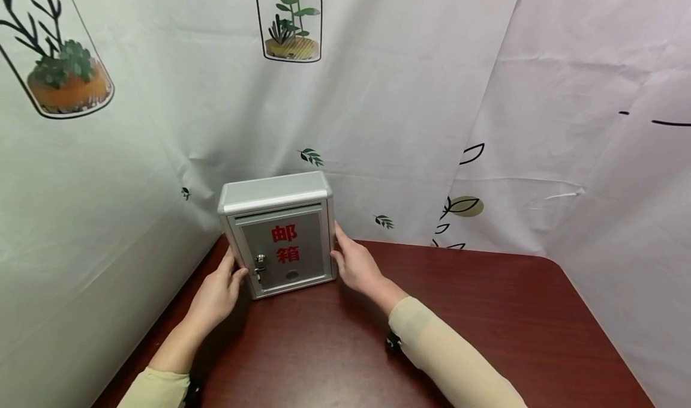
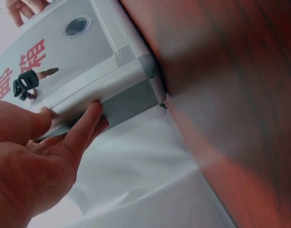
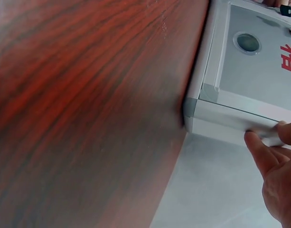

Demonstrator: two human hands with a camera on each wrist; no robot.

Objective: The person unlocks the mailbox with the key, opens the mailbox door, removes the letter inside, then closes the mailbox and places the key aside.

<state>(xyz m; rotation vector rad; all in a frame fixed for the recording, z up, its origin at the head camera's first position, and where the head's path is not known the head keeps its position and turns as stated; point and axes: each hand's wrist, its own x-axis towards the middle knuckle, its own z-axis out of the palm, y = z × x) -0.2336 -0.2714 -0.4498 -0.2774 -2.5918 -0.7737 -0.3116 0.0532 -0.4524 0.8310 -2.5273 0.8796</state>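
A silver-grey metal mailbox [image 1: 310, 240] with red characters on its front door stands upright on the table, near the back left. My left hand [image 1: 216, 291] grips its left side, thumb at the front edge and fingers along the side panel, as the left wrist view shows. On the opposite side, my right hand [image 1: 356, 264] holds the box the same way, with the thumb [image 3: 284, 133] on the front edge. Keys [image 2: 27, 84] hang from the lock on the door, close to the left thumb. The door is closed, and a round window [image 3: 247, 42] sits low in it.
The dark red wooden table [image 1: 475, 318] extends to the right and toward me. White cloth [image 1: 399, 96] printed with plants hangs behind the box and along the left side. The table's back edge [image 1: 486, 250] runs close behind the box.
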